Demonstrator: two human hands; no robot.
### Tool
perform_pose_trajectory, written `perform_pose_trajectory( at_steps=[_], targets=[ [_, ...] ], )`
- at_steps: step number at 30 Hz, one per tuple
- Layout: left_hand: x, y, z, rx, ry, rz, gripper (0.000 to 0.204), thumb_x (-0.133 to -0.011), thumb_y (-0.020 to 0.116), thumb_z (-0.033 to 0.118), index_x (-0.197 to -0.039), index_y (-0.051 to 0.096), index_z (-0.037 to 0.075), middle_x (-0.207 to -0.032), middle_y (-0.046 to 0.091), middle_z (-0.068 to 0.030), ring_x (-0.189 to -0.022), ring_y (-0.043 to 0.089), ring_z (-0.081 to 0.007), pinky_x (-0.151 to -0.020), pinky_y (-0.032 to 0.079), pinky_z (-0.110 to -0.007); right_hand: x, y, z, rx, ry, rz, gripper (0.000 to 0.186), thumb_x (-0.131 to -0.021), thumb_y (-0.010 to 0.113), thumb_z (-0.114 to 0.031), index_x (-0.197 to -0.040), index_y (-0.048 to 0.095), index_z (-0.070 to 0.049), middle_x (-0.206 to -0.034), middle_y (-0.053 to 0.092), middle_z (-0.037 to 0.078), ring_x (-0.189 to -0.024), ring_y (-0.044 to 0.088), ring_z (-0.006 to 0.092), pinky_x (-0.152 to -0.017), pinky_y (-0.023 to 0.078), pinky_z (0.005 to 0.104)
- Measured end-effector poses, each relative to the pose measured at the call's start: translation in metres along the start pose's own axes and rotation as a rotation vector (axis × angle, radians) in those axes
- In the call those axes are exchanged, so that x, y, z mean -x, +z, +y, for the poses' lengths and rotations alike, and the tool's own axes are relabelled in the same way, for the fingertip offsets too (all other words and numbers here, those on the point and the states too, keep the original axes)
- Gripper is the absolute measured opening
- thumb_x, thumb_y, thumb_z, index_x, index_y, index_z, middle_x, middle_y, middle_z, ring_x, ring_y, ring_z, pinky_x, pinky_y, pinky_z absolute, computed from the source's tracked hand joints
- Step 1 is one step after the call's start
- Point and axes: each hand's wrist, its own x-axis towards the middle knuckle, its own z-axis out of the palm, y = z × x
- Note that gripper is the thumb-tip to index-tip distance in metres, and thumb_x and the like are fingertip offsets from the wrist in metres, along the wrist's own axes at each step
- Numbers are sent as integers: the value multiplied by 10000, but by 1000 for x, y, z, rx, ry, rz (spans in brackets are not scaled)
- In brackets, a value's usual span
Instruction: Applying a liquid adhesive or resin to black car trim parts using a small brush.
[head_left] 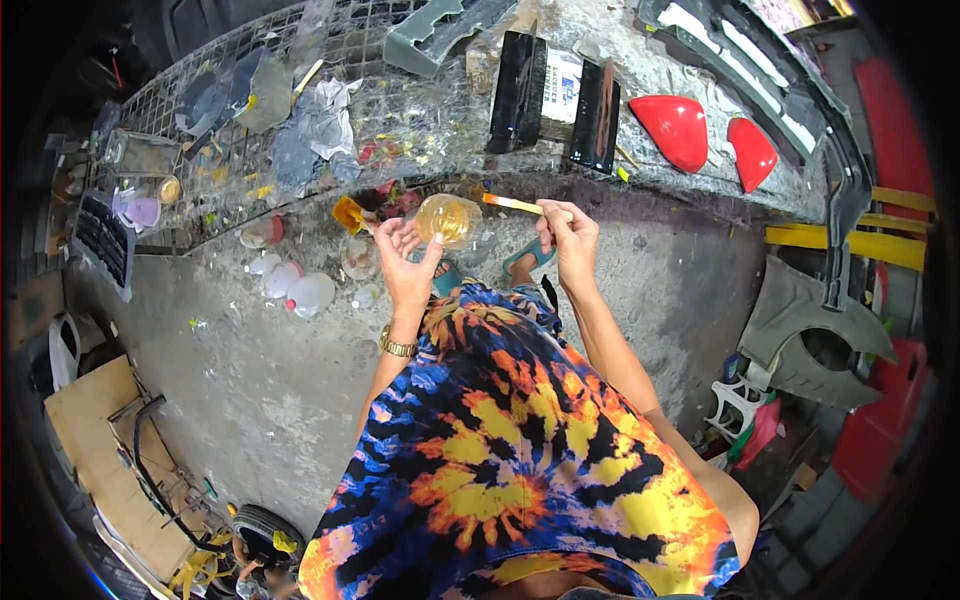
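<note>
Left hand [405, 265]: appears to hold the cup [448, 222], thumb on its near side; how far the other fingers wrap it, cannot tell. Right hand [572, 240]: narrow pinch on the brush [518, 204].

Risks, judged. Cup: amber liquid [455, 212] inside; if the thumb slips or the left wrist tips, it could spill onto the sandals [528, 260] or floor [250, 370] below. Brush: bristles could catch the rim and jolt the cup, if the right hand drifts left too fast; a loaded brush might also drip in the gap between hands. Farther: a careless left-hand swing could clip the orange piece [349, 214] just left of its fingers (contact, cannot tell).

Positions. Cup: at the left hand, to the right of its fingers, well left of the right hand. Brush: extends left from the right hand, bristles just beside the cup's right edge. Bottles [312, 294]: left of the left hand, lower down. Bench [430, 130]: beyond both hands; red panels [672, 132] on it, ahead and right of the right hand.
</note>
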Motion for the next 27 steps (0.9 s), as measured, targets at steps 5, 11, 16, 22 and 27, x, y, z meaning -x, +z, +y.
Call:
perform_pose_trajectory(
  at_steps=[5, 11, 16, 22, 27],
  targets=[
    [-1, 0, -4, 51, -25, 6, 594, -777, 739, 87, -1212, 340, 15, -1124, 525, -158, -1011, 547, -199, -894, 458, -321, 13, -10, -9, 143, -126, -118, 174, -912, 566, -117, -1010, 651, -2, -757, 569, 12, -619, 487, 64, -552, 393, 205],
    [-2, 2, -2, 127, -81, -20, 575, -790, 724, 71, -1208, 332, 28, -1121, 522, -158, -1020, 544, -193, -889, 461, -312, 7, -12, 1, 298, -175, -201, 159, -892, 572, -67, -1015, 656, -12, -847, 534, -9, -735, 462, 55, -649, 372, 209],
    [1, 1, 1, 138, -89, -2, 577, -785, 731, 72, -1202, 336, 30, -1114, 525, -153, -1021, 542, -190, -888, 460, -309, 7, -24, 0, 326, -283, -158, 181, -874, 563, -32, -1034, 647, -12, -868, 545, 20, -757, 487, 72, -668, 396, 224],
    [1, 2, 4, 71, -7, -4, 595, -760, 754, 81, -1192, 349, 25, -1131, 527, -151, -1026, 542, -199, -907, 450, -326, 28, -17, -43, 623, -531, -323, 270, -835, 552, 28, -1091, 611, -31, -870, 555, 65, -782, 555, 153, -677, 446, 264],
    [4, 4, 10, 50, 143, -7, 638, -730, 774, 91, -1203, 350, 23, -1176, 522, -174, -1065, 541, -225, -940, 435, -351, 25, -13, -37, 822, -785, -459, 250, -805, 576, 52, -1043, 606, -20, -813, 529, 96, -738, 555, 226, -661, 467, 319]
  ],
)
